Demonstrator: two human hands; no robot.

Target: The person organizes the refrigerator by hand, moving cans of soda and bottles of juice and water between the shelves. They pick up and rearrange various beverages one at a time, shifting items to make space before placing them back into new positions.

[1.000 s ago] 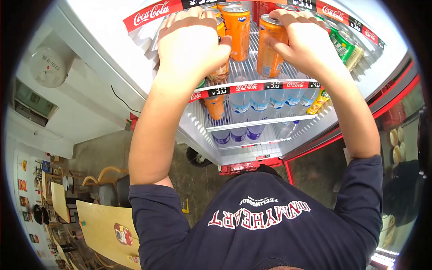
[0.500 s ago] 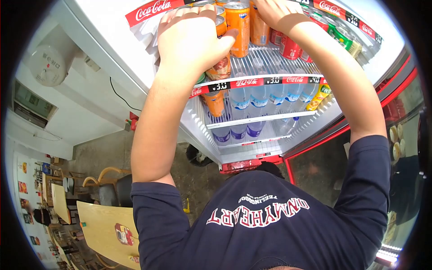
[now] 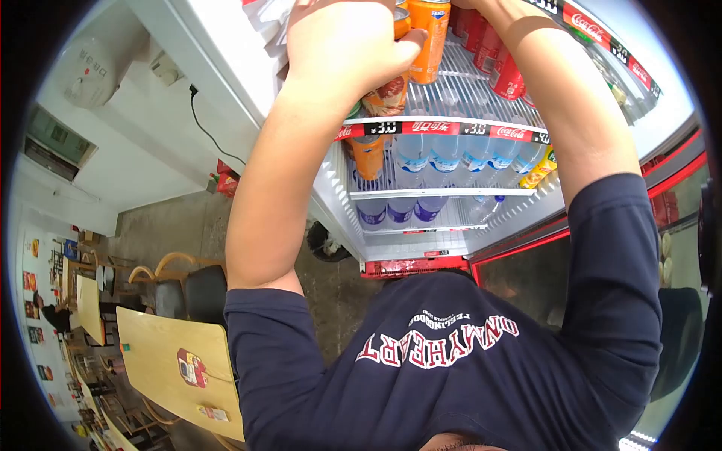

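Observation:
My left hand (image 3: pixel 342 45) is raised over the upper shelf of an open drinks fridge. Its thumb stretches across the front of an orange soda can (image 3: pixel 401 26); its other fingers are hidden or cut off by the top edge. Beside the thumb stands a Fanta can (image 3: pixel 429 45). Below the hand is another can (image 3: pixel 387 99) with a brown and orange pattern. My right hand (image 3: pixel 481 4) shows only a sliver at the top edge, close to the Fanta can and the red cans (image 3: pixel 507 79), so its fingers and any hold are out of sight.
Price strips (image 3: pixel 451 129) edge the wire shelves. Water bottles (image 3: pixel 444 158) and an orange bottle (image 3: pixel 368 159) fill the shelf below, with purple-labelled bottles (image 3: pixel 401 210) lower down. The red-framed door (image 3: pixel 526 263) stands open at right. A wooden table (image 3: pixel 177 368) and chairs are at left.
The view has shifted, so the upper shelf sits higher and both hands are more cut off at the top. The left hand remains at the orange cans; the right hand has nearly left the view.

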